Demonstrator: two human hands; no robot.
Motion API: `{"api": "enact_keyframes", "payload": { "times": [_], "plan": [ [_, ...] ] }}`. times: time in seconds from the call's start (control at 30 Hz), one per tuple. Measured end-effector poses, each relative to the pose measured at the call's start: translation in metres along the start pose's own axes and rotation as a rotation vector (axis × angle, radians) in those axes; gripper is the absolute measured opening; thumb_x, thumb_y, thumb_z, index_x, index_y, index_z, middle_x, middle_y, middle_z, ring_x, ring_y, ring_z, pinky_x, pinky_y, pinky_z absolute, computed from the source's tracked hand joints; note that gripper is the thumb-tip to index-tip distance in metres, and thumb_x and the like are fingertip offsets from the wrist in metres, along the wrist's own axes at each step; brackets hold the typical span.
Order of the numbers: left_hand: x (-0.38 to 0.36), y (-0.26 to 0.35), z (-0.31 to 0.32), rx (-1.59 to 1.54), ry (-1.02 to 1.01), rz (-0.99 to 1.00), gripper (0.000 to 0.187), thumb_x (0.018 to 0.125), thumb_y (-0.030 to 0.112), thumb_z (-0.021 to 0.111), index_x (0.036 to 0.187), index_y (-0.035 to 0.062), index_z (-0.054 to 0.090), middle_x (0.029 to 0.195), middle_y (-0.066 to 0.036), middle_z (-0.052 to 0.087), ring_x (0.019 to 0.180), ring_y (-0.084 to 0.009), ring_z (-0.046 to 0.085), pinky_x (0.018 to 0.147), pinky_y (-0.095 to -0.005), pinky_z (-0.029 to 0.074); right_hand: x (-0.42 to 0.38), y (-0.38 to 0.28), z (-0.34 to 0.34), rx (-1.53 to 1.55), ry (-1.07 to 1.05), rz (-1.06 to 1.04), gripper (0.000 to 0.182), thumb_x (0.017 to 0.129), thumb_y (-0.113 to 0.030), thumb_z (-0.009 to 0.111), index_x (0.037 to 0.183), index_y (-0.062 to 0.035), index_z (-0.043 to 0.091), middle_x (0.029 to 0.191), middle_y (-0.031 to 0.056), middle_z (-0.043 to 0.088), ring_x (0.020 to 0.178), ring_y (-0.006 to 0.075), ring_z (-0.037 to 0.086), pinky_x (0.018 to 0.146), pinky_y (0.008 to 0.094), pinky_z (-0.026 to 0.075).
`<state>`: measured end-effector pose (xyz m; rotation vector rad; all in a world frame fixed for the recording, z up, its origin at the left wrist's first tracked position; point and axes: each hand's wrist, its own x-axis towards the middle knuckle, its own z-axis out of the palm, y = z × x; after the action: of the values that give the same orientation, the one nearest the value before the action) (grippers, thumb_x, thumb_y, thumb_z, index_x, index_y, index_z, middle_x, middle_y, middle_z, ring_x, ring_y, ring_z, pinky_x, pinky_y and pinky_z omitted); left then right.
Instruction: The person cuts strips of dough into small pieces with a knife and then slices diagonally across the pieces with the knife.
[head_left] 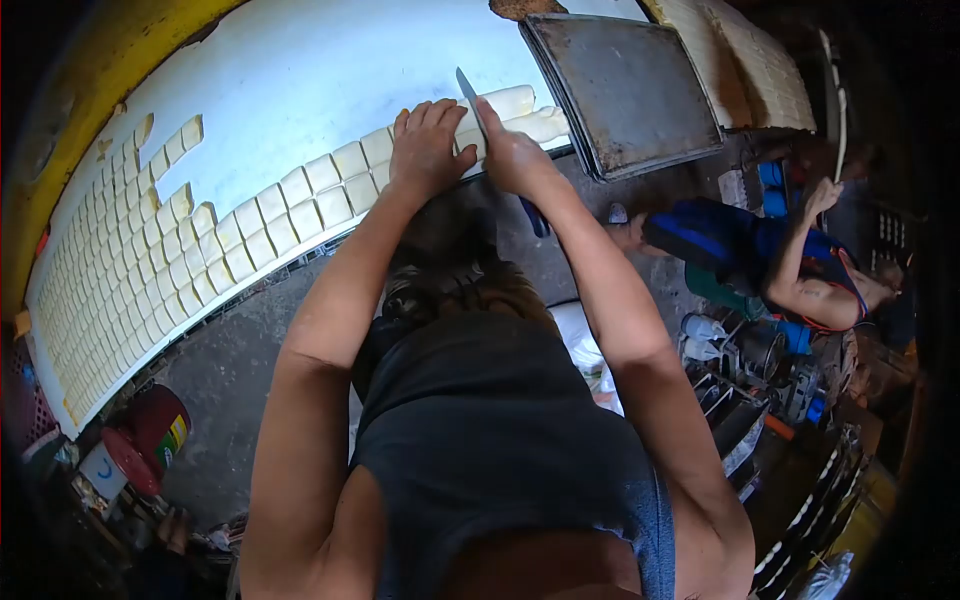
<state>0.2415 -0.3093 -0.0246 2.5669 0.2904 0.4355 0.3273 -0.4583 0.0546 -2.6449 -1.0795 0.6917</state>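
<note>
Head view, left to right. Cut dough pieces, many: are lying in close rows along the near edge of a white table, running up to the left hand. Red bucket, one: is standing lower down, off the table. Left hand, one: is resting palm down over the dough. Possible fault: rows skewing, if the palm is pushing sideways on soft pieces. Pose: fingers are fanning slightly apart and pointing toward the far side; thumb is jutting rightward; left forearm is slanting up and inward. Knife, one: is pointing away from the person, just beside the left hand. Possible fault: a nicked thumb, caused by its lying so near the blade. Right hand, one: is gripping the knife, index finger extending along it, the other fingers apparently curling, though their tips are not showing; right forearm is angling inward. Uncut dough strips: are lying beyond the right hand, toward the metal trays. Co-worker's hand: is holding a long, thin, pale-looking item.
</note>
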Motion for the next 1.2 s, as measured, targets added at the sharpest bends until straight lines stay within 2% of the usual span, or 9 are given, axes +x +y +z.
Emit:
{"api": "enact_keyframes", "payload": {
  "times": [0.03, 0.27, 0.37, 0.47, 0.57, 0.83, 1.0, 1.13, 1.2],
  "plan": [
    [-0.002, 0.0, 0.0, 0.002, -0.006, 0.004, 0.062, 0.084, 0.036, 0.077, 0.14, 0.0121, 0.063, 0.148, -0.01, 0.059, 0.141, -0.0315, 0.05, 0.121, -0.0584, 0.032, -0.011, -0.004, -0.004, -0.017, -0.084, 0.072, 0.091, 0.091, -0.009, 0.062, 0.17, -0.0105, 0.016, 0.115, 0.032, 0.072, 0.112, 0.0489, 0.069, 0.097, 0.0556, 0.054],
    [-0.002, 0.005, 0.005, 0.021, -0.021, -0.041, 0.057, 0.088, 0.033, 0.075, 0.14, 0.013, 0.062, 0.146, -0.008, 0.059, 0.143, -0.0313, 0.049, 0.123, -0.0603, 0.03, -0.126, 0.02, -0.009, 0.025, -0.16, 0.044, 0.098, 0.088, -0.005, 0.064, 0.171, -0.0184, 0.014, 0.108, 0.0356, 0.071, 0.108, 0.0516, 0.068, 0.093, 0.0594, 0.052],
    [-0.001, 0.012, 0.004, 0.048, -0.056, -0.055, 0.057, 0.09, 0.03, 0.075, 0.142, 0.013, 0.06, 0.149, -0.008, 0.057, 0.144, -0.0343, 0.047, 0.123, -0.0611, 0.03, -0.113, 0.022, -0.034, 0.092, 0.126, -0.022, 0.093, 0.09, -0.005, 0.061, 0.17, -0.0172, 0.016, 0.1, 0.0345, 0.072, 0.101, 0.0527, 0.068, 0.09, 0.0599, 0.052],
    [-0.012, 0.029, 0.001, 0.052, 0.048, 0.083, 0.055, 0.095, 0.031, 0.072, 0.146, 0.0146, 0.059, 0.155, -0.007, 0.054, 0.148, -0.0385, 0.042, 0.124, -0.0626, 0.028, -0.09, 0.021, -0.041, 0.129, 0.231, 0.044, 0.089, 0.091, -0.003, 0.057, 0.169, -0.0174, 0.018, 0.091, 0.0348, 0.07, 0.094, 0.054, 0.068, 0.086, 0.0624, 0.05],
    [-0.03, 0.026, 0.015, 0.128, -0.018, 0.152, 0.055, 0.095, 0.031, 0.071, 0.147, 0.0154, 0.059, 0.153, -0.008, 0.055, 0.149, -0.0373, 0.042, 0.123, -0.0632, 0.028, -0.066, 0.043, -0.005, 0.095, 0.21, 0.016, 0.09, 0.09, -0.002, 0.057, 0.169, -0.0182, 0.018, 0.086, 0.0356, 0.069, 0.091, 0.0551, 0.068, 0.084, 0.0632, 0.05],
    [-0.021, 0.029, 0.011, 0.024, -0.02, 0.081, 0.049, 0.092, 0.029, 0.075, 0.137, 0.0134, 0.067, 0.151, -0.009, 0.057, 0.147, -0.0373, 0.043, 0.122, -0.0596, 0.029, -0.042, 0.057, 0.026, 0.057, 0.259, -0.04, 0.091, 0.092, -0.004, 0.058, 0.17, -0.0189, 0.015, 0.077, 0.0316, 0.069, 0.076, 0.054, 0.069, 0.072, 0.0626, 0.052],
    [0.009, 0.026, 0.016, -0.123, 0.068, 0.002, 0.052, 0.09, 0.027, 0.076, 0.137, 0.0089, 0.066, 0.151, -0.011, 0.056, 0.141, -0.038, 0.047, 0.123, -0.056, 0.031, -0.044, 0.053, 0.028, 0.06, 0.189, 0.037, 0.093, 0.092, -0.006, 0.058, 0.171, -0.0194, 0.012, 0.081, 0.0318, 0.071, 0.082, 0.0539, 0.07, 0.076, 0.0625, 0.053],
    [0.025, 0.025, 0.024, -0.108, 0.026, -0.001, 0.056, 0.089, 0.03, 0.077, 0.14, 0.0087, 0.064, 0.152, -0.011, 0.056, 0.143, -0.0365, 0.046, 0.123, -0.057, 0.03, -0.04, 0.048, 0.023, 0.055, 0.125, 0.082, 0.092, 0.092, -0.007, 0.057, 0.171, -0.0197, 0.012, 0.087, 0.0335, 0.071, 0.089, 0.0545, 0.07, 0.081, 0.0629, 0.052],
    [0.029, 0.026, 0.028, -0.022, 0.063, 0.078, 0.056, 0.084, 0.029, 0.08, 0.135, 0.0088, 0.066, 0.143, -0.012, 0.062, 0.137, -0.0321, 0.054, 0.117, -0.0526, 0.037, -0.04, 0.044, 0.014, 0.048, 0.071, 0.097, 0.09, 0.093, -0.007, 0.057, 0.171, -0.0179, 0.013, 0.093, 0.0351, 0.071, 0.095, 0.0545, 0.07, 0.086, 0.0626, 0.052]
  ]
}}
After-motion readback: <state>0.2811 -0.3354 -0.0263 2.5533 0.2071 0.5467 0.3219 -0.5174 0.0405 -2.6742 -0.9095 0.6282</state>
